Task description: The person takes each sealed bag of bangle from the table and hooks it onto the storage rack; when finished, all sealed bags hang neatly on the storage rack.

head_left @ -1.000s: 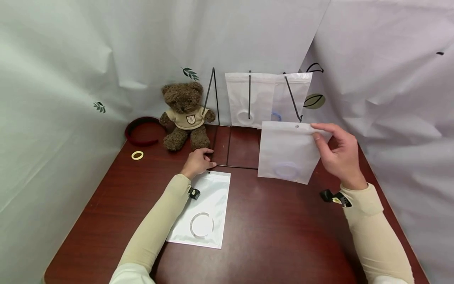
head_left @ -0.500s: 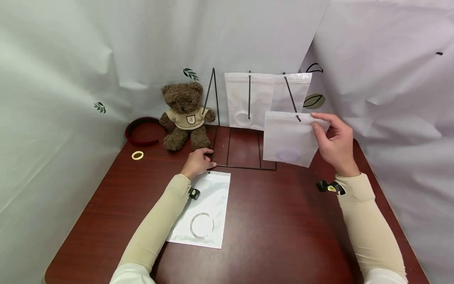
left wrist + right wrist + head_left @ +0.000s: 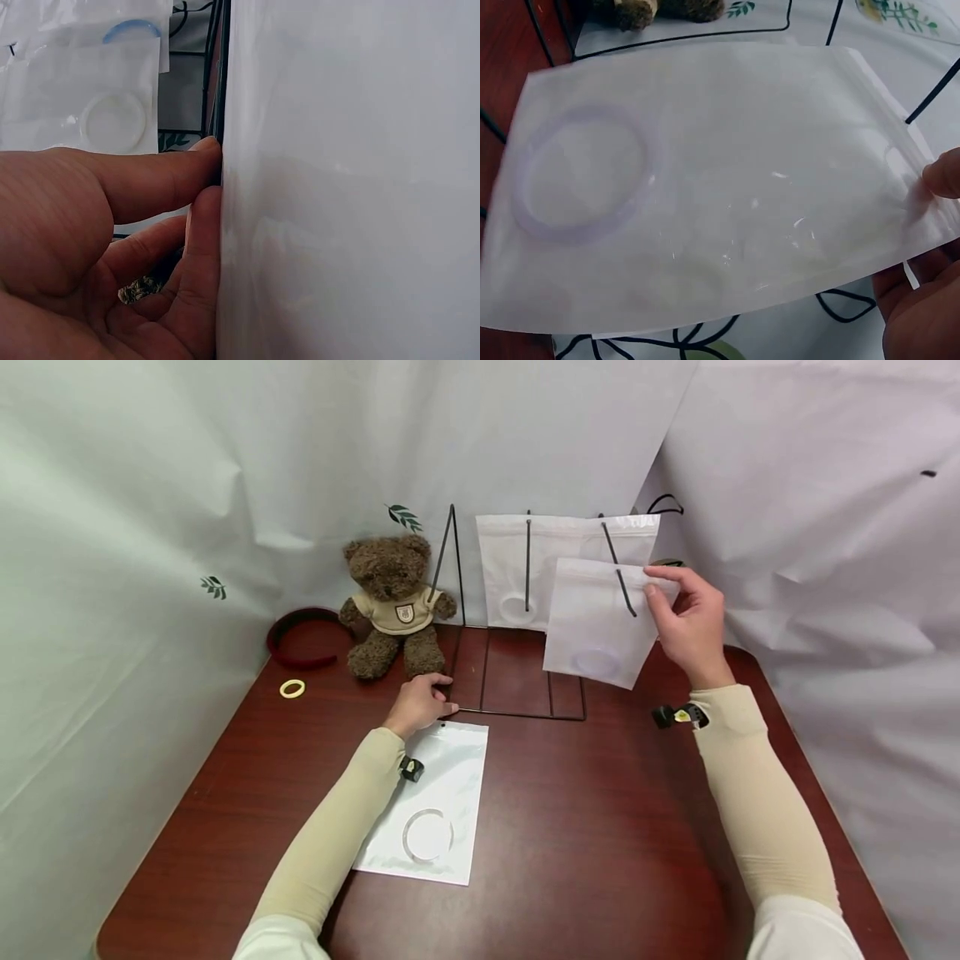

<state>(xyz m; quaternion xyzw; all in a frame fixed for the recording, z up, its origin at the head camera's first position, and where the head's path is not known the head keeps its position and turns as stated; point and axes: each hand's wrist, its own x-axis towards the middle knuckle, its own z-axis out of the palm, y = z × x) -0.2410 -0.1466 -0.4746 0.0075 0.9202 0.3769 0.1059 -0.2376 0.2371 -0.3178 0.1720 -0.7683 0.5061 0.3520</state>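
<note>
My right hand point(image 3: 690, 618) pinches the top right corner of a white zip bag point(image 3: 588, 627) between thumb and fingers. A pale purple bangle point(image 3: 589, 172) shows through it. The right hook point(image 3: 626, 593) of a black wire rack point(image 3: 517, 714) passes through the bag's hole, its tip sticking out in front. My left hand point(image 3: 416, 703) pinches the rack's front left corner near the table. Behind, one bag point(image 3: 498, 560) with a white ring point(image 3: 112, 124) hangs on the middle hook; another point(image 3: 641, 532) hangs on the right hook, its blue ring point(image 3: 131, 30) visible in the left wrist view.
A flat white bag point(image 3: 450, 768) with a clear ring lies below my left hand, partly under the forearm. To the rack's left sit a brown teddy bear point(image 3: 387, 577), a dark red headband point(image 3: 272, 639) and a small yellow ring point(image 3: 282, 689). White curtains surround the table.
My right hand has raised the bag and moved it back and left, sliding its hole over the hook's tip and along the hook. The left hand stays in place.
</note>
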